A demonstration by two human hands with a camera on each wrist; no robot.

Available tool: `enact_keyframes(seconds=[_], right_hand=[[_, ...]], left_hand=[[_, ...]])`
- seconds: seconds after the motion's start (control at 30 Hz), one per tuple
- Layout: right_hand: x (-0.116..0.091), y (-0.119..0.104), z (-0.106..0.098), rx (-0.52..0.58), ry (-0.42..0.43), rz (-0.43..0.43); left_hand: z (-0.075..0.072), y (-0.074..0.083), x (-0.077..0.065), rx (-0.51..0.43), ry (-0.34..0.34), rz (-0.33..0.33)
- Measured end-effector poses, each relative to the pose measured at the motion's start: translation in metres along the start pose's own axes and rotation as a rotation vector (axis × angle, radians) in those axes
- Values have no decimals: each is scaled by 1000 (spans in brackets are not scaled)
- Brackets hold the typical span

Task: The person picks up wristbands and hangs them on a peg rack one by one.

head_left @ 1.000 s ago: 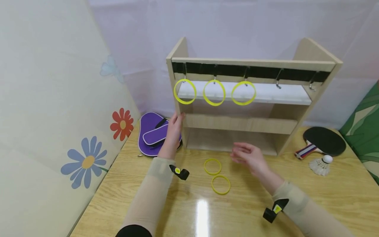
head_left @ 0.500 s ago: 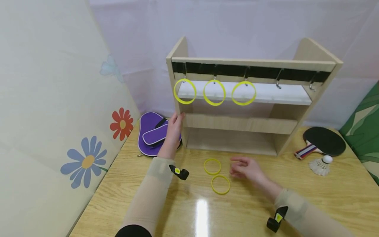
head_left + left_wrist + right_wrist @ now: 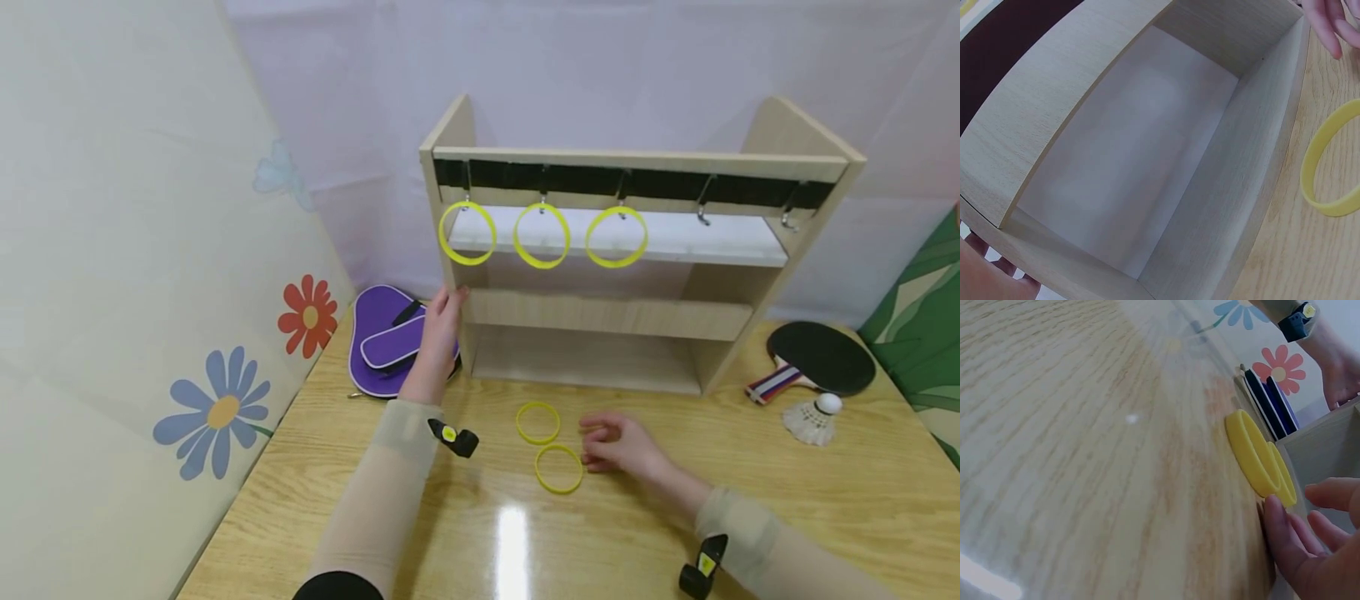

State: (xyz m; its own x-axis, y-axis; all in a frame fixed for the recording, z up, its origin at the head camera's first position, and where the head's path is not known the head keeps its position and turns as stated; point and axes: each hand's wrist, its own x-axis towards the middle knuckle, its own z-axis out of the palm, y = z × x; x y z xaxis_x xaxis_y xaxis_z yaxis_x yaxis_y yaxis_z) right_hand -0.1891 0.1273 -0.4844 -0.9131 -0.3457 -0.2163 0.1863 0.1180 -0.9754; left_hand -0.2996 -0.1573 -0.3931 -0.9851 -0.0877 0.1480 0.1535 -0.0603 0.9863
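My left hand (image 3: 441, 325) holds the left side panel of a small wooden shelf (image 3: 607, 310); in the left wrist view its fingers (image 3: 1007, 265) lie against the panel's outer face. Two yellow rings lie flat on the table: a farther ring (image 3: 556, 414) and a nearer ring (image 3: 580, 477). Just right of the nearer one is my right hand (image 3: 626, 450), fingers loosely bent and nothing held. In the right wrist view its thumb (image 3: 1277, 522) is at the edge of a yellow ring (image 3: 1249, 450); whether it touches cannot be told.
Three yellow rings hang from the shelf's left hooks, one being the middle ring (image 3: 542, 265); two right hooks (image 3: 702, 212) are bare. A purple bag (image 3: 393, 342) stands left. A table tennis bat (image 3: 821, 358) and a shuttlecock (image 3: 812, 419) lie right.
My right hand has come down and toward me, from near the shelf's bottom board to beside the nearer ring. My left hand has kept its place on the shelf.
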Motion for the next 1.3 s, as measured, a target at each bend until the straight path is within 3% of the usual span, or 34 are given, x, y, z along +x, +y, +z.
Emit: enact_keyframes(seconds=[0.33, 0.83, 1.3], right_hand=[[-1, 7, 3, -54, 6, -27], [0, 5, 12, -284, -28, -99], [2, 6, 12, -364, 1, -98]], left_hand=[[2, 0, 2, 3, 19, -2], [-2, 2, 0, 18, 14, -15], [0, 0, 0, 2, 19, -31]])
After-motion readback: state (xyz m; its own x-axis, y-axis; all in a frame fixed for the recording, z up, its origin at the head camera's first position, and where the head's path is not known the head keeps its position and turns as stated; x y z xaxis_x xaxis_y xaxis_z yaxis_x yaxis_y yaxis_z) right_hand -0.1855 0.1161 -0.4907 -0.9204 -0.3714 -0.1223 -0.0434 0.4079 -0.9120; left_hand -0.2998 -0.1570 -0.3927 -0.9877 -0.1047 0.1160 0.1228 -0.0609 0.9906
